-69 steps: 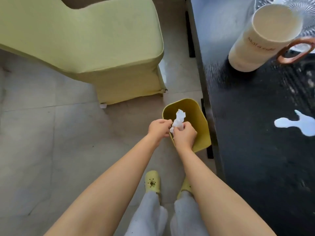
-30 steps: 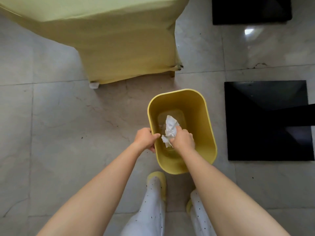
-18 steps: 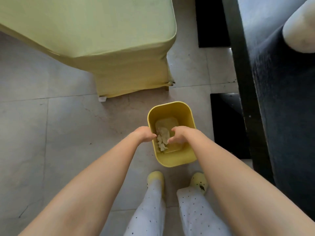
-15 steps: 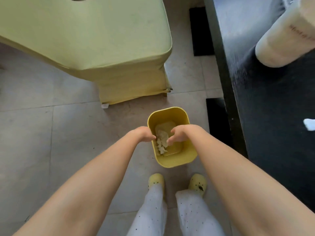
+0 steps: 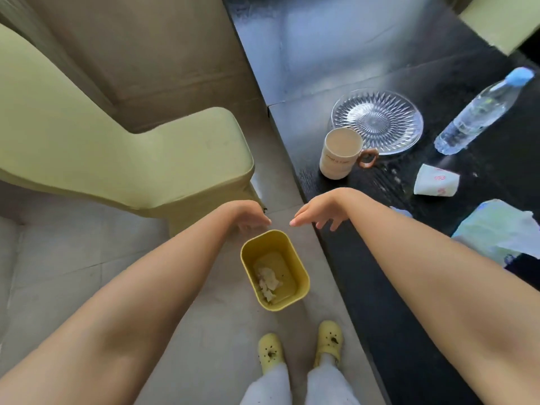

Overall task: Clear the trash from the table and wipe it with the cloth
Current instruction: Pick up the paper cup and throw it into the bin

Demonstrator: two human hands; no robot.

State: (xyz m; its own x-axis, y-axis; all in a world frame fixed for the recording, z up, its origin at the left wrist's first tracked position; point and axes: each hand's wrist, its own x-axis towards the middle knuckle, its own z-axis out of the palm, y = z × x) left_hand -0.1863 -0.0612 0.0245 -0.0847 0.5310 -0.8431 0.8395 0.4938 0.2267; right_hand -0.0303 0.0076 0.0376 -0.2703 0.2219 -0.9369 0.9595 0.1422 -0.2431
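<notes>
- Left hand [image 5: 248, 216] and right hand [image 5: 318, 210]: both empty, fingers loosely spread, above the yellow bin [image 5: 274, 270].
- Crumpled tissue [image 5: 268, 283] lies at the bin's bottom.
- Paper cup [image 5: 436, 181] (tipped over) and pale cloth [image 5: 496, 229] rest on the black table [image 5: 380, 287].

The person's right forearm hides the lower left part of the pale crumpled cloth [image 5: 496, 232] at four o'clock, and the picture's right edge cuts off its far side. A chair [image 5: 493, 21] at one o'clock is cropped to a corner. The print on the mug [image 5: 340, 153] and on the tipped paper cup [image 5: 435, 185] is too small to read.
</notes>
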